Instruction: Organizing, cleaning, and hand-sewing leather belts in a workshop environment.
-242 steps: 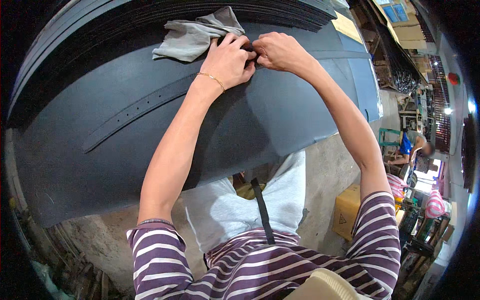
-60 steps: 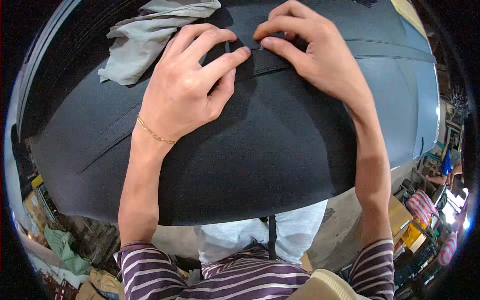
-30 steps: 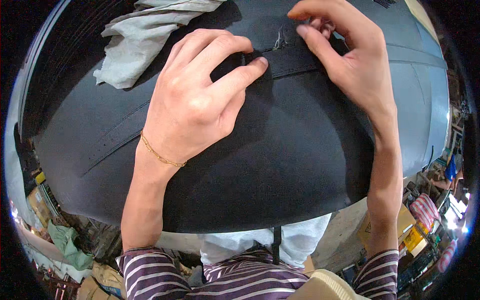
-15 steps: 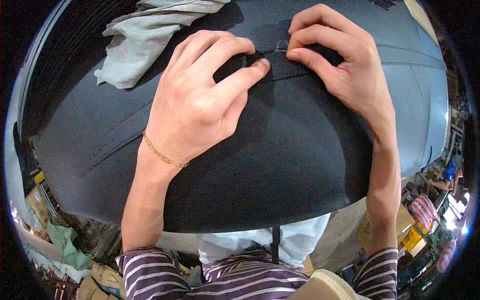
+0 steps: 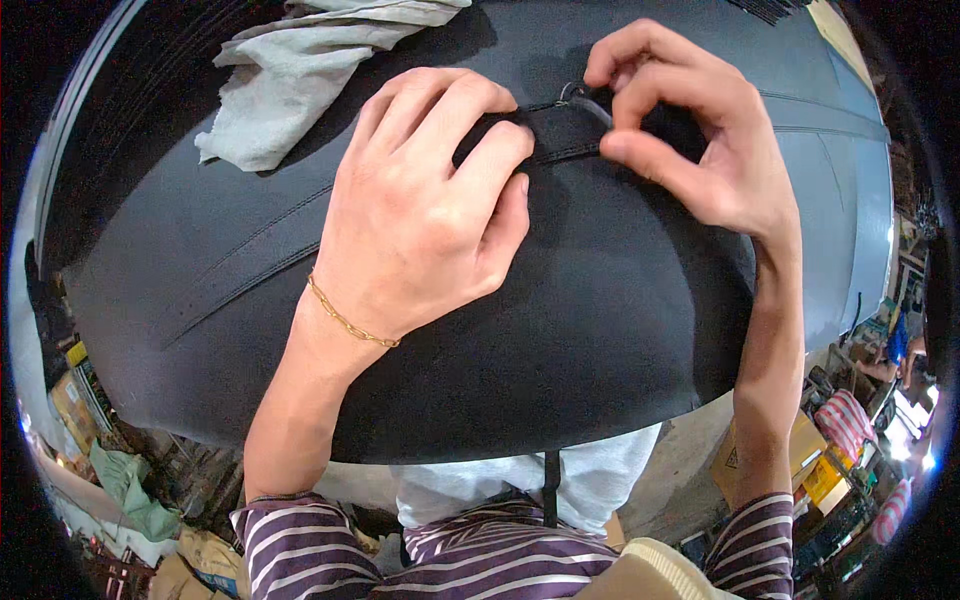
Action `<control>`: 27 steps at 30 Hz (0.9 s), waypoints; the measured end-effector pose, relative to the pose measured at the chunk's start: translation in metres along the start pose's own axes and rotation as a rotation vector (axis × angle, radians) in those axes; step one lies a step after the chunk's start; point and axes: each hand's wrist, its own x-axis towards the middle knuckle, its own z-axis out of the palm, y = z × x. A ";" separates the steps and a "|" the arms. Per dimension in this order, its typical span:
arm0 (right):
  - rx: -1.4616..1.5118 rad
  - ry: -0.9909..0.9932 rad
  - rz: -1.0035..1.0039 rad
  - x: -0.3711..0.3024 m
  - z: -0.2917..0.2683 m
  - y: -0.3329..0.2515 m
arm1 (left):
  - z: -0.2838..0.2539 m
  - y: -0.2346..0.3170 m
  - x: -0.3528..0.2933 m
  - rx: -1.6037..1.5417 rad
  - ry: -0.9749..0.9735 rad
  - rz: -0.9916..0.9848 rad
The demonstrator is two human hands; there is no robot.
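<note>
A broad black padded cover (image 5: pixel 520 350) with stitched seams lies in front of me. Bent and spread, the fingers of my left hand (image 5: pixel 430 190) rest on it, with two fingertips straddling the seam (image 5: pixel 570 152) area. A gold chain bracelet (image 5: pixel 350 325) circles that wrist. To the right, my right hand (image 5: pixel 690 130) is curled, thumb and fingers drawn together around something I cannot make out. A thin grey curved piece (image 5: pixel 597 109) shows at those fingertips, beside a small thread loop (image 5: pixel 570 95) at the seam. Its kind is unclear.
A crumpled grey cloth (image 5: pixel 290 90) lies on the cover at the upper left. Beyond the cover, a green cloth (image 5: pixel 135 490) is at lower left. Cartons (image 5: pixel 780 460) and a red-striped bundle (image 5: pixel 846 420) crowd the lower right, with other clutter around.
My left hand has shifted slightly right and its thumb has come forward. My right hand has moved slightly right and down, its fingers more curled, and the grey curved piece now shows.
</note>
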 end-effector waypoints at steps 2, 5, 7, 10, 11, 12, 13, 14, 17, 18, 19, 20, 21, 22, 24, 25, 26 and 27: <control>0.091 0.176 0.110 0.004 0.007 0.000 | 0.000 -0.001 -0.001 0.019 -0.027 -0.019; -0.069 0.168 0.211 0.007 0.008 -0.007 | 0.005 0.005 0.004 0.014 0.018 -0.069; -0.140 0.108 0.221 0.008 0.010 -0.009 | 0.002 0.005 0.002 0.072 -0.031 -0.046; -0.143 0.176 0.105 0.005 0.011 -0.002 | 0.003 0.003 0.000 0.116 -0.061 -0.002; -0.120 0.146 0.093 0.004 0.009 0.002 | 0.004 0.002 0.000 0.106 -0.046 0.020; -0.097 0.115 0.082 0.004 0.007 0.004 | 0.005 0.002 0.000 0.104 -0.046 0.020; -0.098 0.114 0.084 0.004 0.007 0.003 | 0.005 0.002 0.000 0.098 -0.036 0.026; -0.083 0.140 0.081 0.004 0.008 -0.002 | 0.004 0.002 0.000 0.094 -0.028 0.031; -0.070 0.134 0.079 0.004 0.006 0.001 | 0.003 0.003 0.001 0.092 -0.028 0.028; -0.073 0.102 0.080 0.003 0.005 0.003 | 0.003 0.003 0.001 0.092 -0.027 0.027; -0.073 0.101 0.080 0.002 0.005 0.004 | 0.004 0.002 0.000 0.082 -0.020 0.033; -0.090 0.089 0.042 0.001 0.006 0.004 | 0.004 0.001 0.000 0.073 -0.014 0.038; -0.106 0.076 0.005 0.000 0.006 0.005 | 0.004 0.001 0.000 0.074 -0.014 0.037; -0.106 0.076 0.004 0.000 0.005 0.004 | 0.004 0.001 0.001 0.059 -0.008 0.031; -0.090 0.050 -0.031 0.001 0.003 0.003 | 0.004 0.001 0.000 0.047 -0.002 0.022; -0.089 0.050 -0.033 0.001 0.003 0.002 | 0.004 0.000 0.000 0.042 0.000 0.016; -0.076 0.047 -0.015 0.001 0.003 0.001 | 0.005 0.000 0.000 0.035 0.002 0.011; -0.063 0.044 0.003 0.000 0.003 0.000 | 0.005 0.000 0.001 0.034 0.001 0.011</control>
